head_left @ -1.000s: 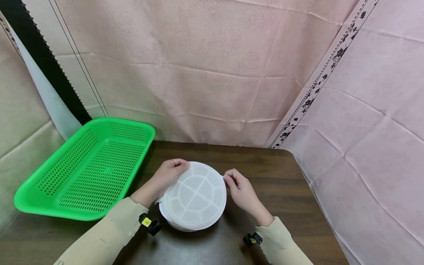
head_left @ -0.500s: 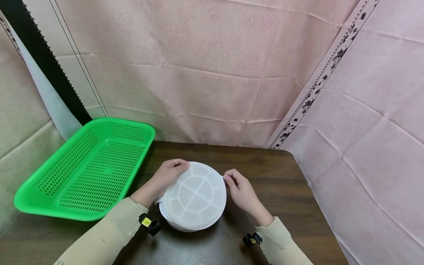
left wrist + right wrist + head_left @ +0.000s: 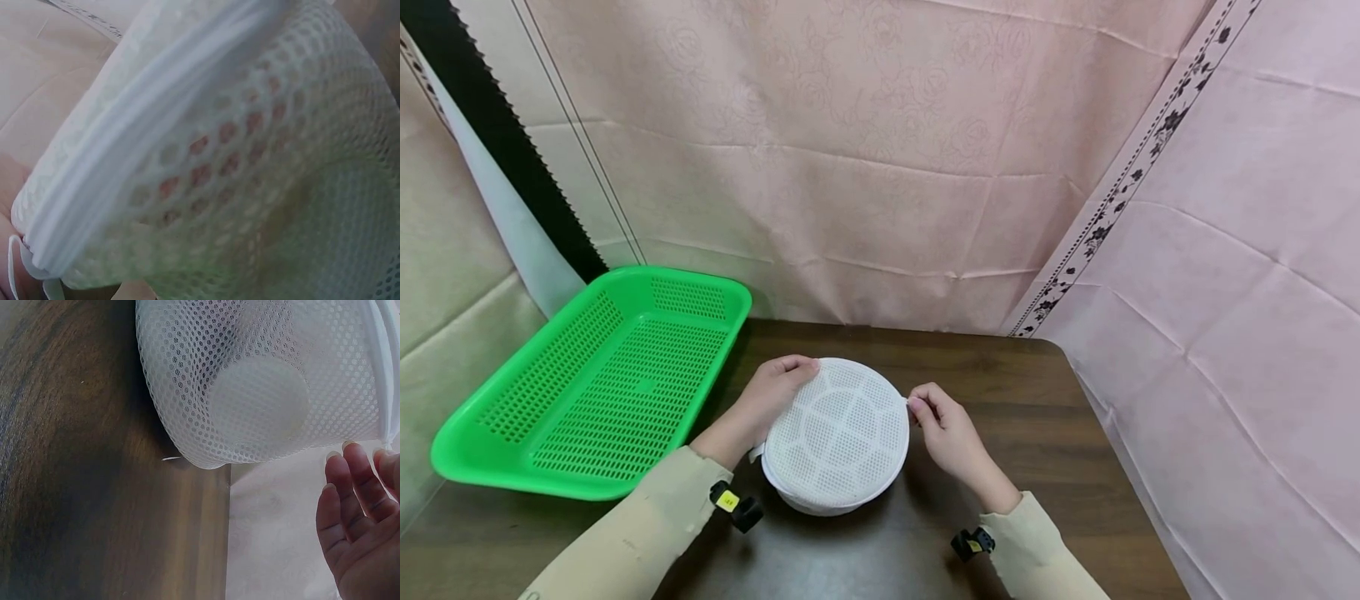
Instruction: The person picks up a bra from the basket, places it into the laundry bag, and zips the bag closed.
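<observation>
A round white mesh laundry bag with a flat, ribbed-pattern top is held above the table at the middle of the head view. My left hand grips its upper left rim, thumb on top and the other fingers hidden behind it. At the right edge my right hand pinches a small bit of the rim. A white zipper band crosses the left wrist view, close to the camera. Through the mesh in the right wrist view, a pale round shape shows; what it is I cannot tell.
On the left stands a large green plastic basket with slotted walls, close to my left forearm. The dark wooden table ends at a back edge against a pale pink curtain. Another cloth hangs along the right side.
The bag has shifted slightly left and away from me, with its front edge raised a little. My left hand has moved slightly left with it; the right hand has hardly moved.
</observation>
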### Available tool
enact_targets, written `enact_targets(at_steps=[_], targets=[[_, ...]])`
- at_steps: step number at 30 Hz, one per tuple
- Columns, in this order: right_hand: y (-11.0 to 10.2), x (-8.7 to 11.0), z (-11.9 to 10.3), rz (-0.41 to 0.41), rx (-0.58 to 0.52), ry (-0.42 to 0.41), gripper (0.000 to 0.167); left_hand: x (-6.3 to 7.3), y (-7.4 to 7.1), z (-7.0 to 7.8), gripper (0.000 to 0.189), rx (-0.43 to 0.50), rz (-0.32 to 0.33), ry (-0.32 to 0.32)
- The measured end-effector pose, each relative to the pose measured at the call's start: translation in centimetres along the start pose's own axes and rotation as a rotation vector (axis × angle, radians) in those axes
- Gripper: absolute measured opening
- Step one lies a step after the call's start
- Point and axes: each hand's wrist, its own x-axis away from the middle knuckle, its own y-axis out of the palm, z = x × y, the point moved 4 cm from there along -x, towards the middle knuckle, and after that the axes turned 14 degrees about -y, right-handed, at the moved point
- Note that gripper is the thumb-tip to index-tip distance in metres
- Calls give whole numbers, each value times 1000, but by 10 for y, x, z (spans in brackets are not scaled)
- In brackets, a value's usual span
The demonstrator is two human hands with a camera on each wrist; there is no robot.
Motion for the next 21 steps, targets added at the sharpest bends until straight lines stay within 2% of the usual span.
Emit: enact_targets(at_steps=[14, 21], targets=[[2, -1, 0, 0, -7, 16, 7, -3, -4, -3, 39, 107, -11, -21], [3, -1, -2, 5, 11, 17, 6, -2, -5, -3, 37, 182, -12, -36]])
